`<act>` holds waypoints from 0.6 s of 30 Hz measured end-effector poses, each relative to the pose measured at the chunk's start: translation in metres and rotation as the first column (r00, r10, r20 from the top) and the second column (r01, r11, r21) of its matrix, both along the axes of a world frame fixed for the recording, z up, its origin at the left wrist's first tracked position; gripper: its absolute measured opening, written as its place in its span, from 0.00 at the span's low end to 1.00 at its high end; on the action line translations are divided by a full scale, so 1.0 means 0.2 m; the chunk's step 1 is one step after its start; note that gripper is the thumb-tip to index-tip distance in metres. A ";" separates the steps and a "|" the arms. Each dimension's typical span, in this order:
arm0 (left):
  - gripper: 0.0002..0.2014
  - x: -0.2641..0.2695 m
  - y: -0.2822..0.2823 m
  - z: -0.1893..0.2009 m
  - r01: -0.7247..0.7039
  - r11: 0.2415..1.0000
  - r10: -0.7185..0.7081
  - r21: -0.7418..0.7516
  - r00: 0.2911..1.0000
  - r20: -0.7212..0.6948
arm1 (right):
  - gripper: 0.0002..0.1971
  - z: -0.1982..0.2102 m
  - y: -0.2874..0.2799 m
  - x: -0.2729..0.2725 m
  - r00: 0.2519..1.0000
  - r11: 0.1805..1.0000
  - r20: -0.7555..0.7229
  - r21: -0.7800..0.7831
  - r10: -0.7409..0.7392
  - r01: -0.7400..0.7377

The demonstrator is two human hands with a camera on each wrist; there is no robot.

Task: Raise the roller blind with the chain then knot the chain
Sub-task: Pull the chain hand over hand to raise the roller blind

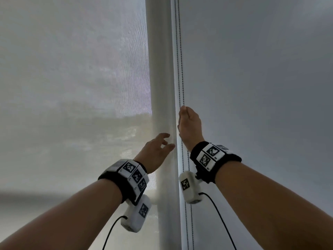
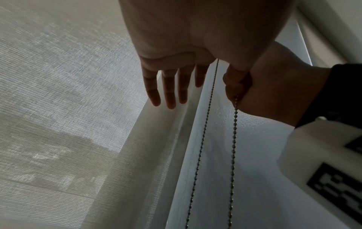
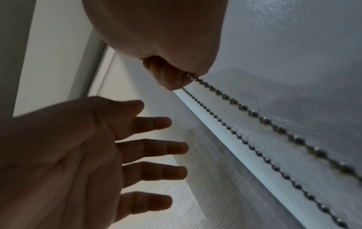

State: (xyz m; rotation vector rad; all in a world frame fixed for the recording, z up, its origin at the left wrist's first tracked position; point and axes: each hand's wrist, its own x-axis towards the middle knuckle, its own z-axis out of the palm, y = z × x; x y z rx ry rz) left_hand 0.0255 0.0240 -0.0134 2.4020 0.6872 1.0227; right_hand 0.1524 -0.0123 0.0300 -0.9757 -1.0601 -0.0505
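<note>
The right hand (image 1: 189, 123), just right of frame centre in the head view, reaches up with its back to the camera and its fingers (image 3: 168, 75) curled tight, gripping the right strand of the bead chain (image 1: 180, 73). The left hand (image 1: 156, 152) sits lower and to its left, fingers (image 2: 170, 94) spread and nearly straight, holding nothing, tips near the white window frame (image 1: 160, 69). The chain's 2 strands run vertically, top to bottom of the frame, side by side along the left edge of the grey roller blind (image 1: 261, 78). A mesh blind (image 1: 72, 78) fills the left half.
</note>
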 end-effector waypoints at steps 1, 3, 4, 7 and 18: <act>0.23 0.00 0.00 0.00 0.011 1.000 -0.011 -0.006 1.000 0.012 | 0.20 0.00 0.00 0.00 1.000 1.000 -0.005 0.017 0.005 -0.005; 0.21 0.01 0.00 0.00 0.033 0.999 -0.033 -0.010 0.999 0.028 | 0.20 -0.01 -0.01 -0.01 1.000 0.999 -0.011 0.033 0.006 -0.005; 0.20 0.01 0.00 0.00 0.042 0.999 -0.041 -0.011 0.998 0.038 | 0.20 -0.02 -0.02 -0.01 1.000 0.999 -0.009 0.038 0.004 -0.003; 0.19 0.02 -0.01 0.00 0.079 0.997 -0.077 -0.024 0.994 0.082 | 0.20 -0.04 -0.05 -0.02 1.000 0.999 -0.003 0.047 0.009 -0.009; 0.19 0.05 -0.14 0.09 0.163 0.983 -0.137 -0.085 0.958 0.252 | 0.22 -0.32 -0.14 -0.08 0.999 0.999 -0.022 -0.021 0.027 -0.027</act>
